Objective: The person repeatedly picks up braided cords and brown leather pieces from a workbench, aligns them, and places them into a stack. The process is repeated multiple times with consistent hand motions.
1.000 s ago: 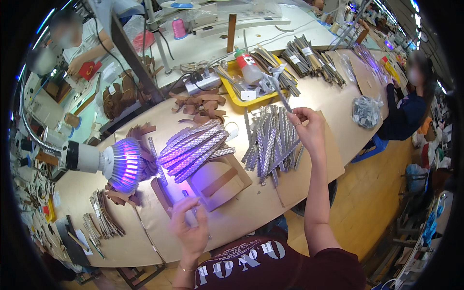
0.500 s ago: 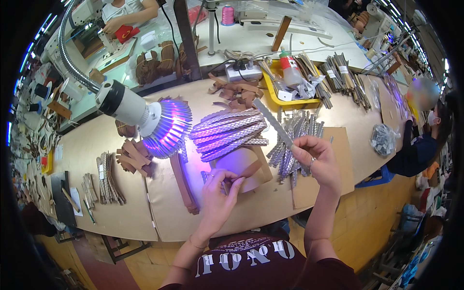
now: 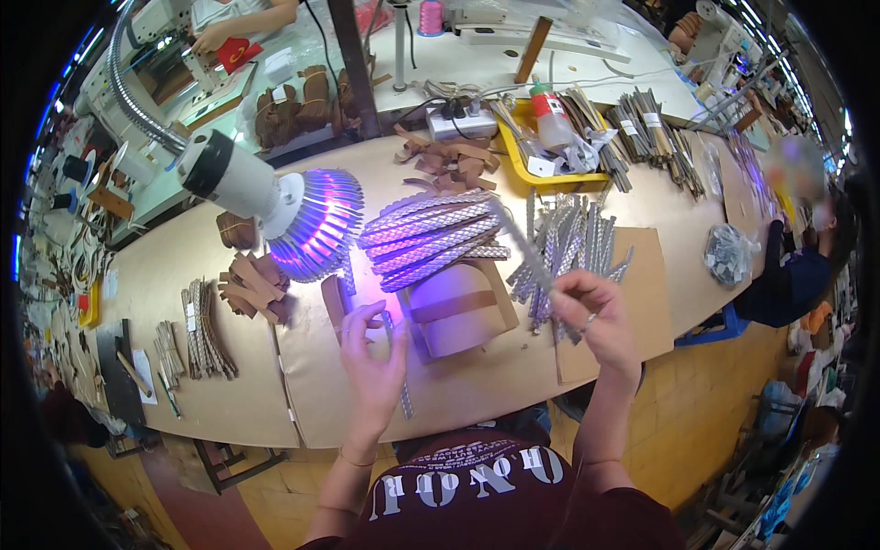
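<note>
My right hand (image 3: 596, 321) pinches a narrow grey strip (image 3: 524, 243), which slants up and to the left. A tan block with a curved top (image 3: 454, 337) sits on the table in front of me. Across the curve lies a flat brown strip (image 3: 449, 309), with no hand on it. My left hand (image 3: 374, 353) is open left of the block, thumb and fingers apart. Beneath it a thin patterned strip (image 3: 407, 401) lies on the table. Beyond my left fingers is a pile of long brown strips (image 3: 336, 298), partly hidden.
Behind the block lies a bundle of braided silvery strips (image 3: 435, 240). A lit lamp (image 3: 316, 225) hangs low at left. Loose grey strips (image 3: 573, 247) lie at right, near a yellow tray (image 3: 550, 181) with a bottle. A co-worker (image 3: 788, 275) is at far right.
My left hand has let go of the brown strip, now lying across the block, and has moved left and opened. My right hand still holds the grey strip, slightly lower.
</note>
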Tool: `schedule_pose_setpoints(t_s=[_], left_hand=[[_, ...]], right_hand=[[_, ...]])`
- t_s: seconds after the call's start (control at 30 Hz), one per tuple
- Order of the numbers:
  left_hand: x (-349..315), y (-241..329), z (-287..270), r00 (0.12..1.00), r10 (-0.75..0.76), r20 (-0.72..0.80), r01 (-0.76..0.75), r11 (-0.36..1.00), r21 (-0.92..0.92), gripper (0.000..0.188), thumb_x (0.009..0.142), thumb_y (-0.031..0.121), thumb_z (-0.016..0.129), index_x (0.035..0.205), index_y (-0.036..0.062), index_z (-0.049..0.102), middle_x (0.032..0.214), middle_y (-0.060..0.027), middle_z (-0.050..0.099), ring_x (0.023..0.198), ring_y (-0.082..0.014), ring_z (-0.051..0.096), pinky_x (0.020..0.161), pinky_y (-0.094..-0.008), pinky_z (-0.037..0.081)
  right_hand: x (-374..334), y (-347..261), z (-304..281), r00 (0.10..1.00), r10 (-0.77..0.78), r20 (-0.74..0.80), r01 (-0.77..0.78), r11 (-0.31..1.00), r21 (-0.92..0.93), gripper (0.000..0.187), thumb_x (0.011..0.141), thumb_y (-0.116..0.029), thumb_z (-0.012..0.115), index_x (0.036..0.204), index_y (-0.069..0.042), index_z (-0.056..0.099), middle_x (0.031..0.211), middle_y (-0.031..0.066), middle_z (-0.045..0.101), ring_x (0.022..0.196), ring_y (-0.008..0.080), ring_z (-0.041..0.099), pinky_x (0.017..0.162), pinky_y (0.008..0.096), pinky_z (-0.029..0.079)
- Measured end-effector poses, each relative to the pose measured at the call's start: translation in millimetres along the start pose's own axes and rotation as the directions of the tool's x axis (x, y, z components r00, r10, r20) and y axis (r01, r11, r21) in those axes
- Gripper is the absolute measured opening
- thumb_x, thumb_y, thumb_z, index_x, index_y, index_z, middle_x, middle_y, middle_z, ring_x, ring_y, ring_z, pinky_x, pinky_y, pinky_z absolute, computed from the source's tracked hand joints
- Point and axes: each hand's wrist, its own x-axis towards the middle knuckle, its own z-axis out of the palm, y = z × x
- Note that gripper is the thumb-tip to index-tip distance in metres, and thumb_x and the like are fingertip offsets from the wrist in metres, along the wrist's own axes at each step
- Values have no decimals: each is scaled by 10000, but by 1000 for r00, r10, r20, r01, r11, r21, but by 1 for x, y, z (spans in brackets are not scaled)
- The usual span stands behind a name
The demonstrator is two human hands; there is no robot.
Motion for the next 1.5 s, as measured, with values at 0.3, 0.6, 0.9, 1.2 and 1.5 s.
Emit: schedule_pose_setpoints(t_s=[0.3,0.6,0.9,1.2,1.5], left_hand=[[-36,18,17,899,398,180,-420,902,99,502,812,109,716,1274,24,538,1437,-249,433,1305,-409,441,1086,-485,329],[-33,20,44,811,439,386,-532,828,177,644,835,233,735,1376,32,450,1502,-246,356,1382,-439,343,1119,-572,250],[-33,15,45,805,438,401,-547,809,215,622,834,215,732,1367,45,461,1501,-234,364,1373,-443,352,1115,-584,251],[-32,11,45,792,455,408,-565,799,206,619,827,211,737,1361,52,468,1499,-235,364,1369,-441,357,1115,-597,242],[-33,18,35,806,476,351,-544,830,125,630,821,160,736,1371,60,444,1488,-238,380,1390,-429,338,1159,-581,147]], right_hand=[[-18,56,-141,601,-302,-740,-8,924,-383,203,961,-179,633,1030,11,650,816,-19,618,674,37,505,559,205,398],[32,95,-163,644,-292,-707,-262,784,-562,360,866,-335,698,994,2,703,822,121,714,755,217,682,711,344,528],[109,95,-180,799,-104,-592,-291,795,-532,285,837,-264,749,851,16,696,704,55,671,608,124,607,590,283,486],[35,12,-177,371,-363,-855,200,930,-308,227,896,-220,714,873,-23,603,635,27,614,523,75,569,494,208,464],[19,-5,-87,583,-249,-773,346,937,-41,162,924,-162,662,816,-108,554,674,-11,603,545,64,569,529,225,485]])
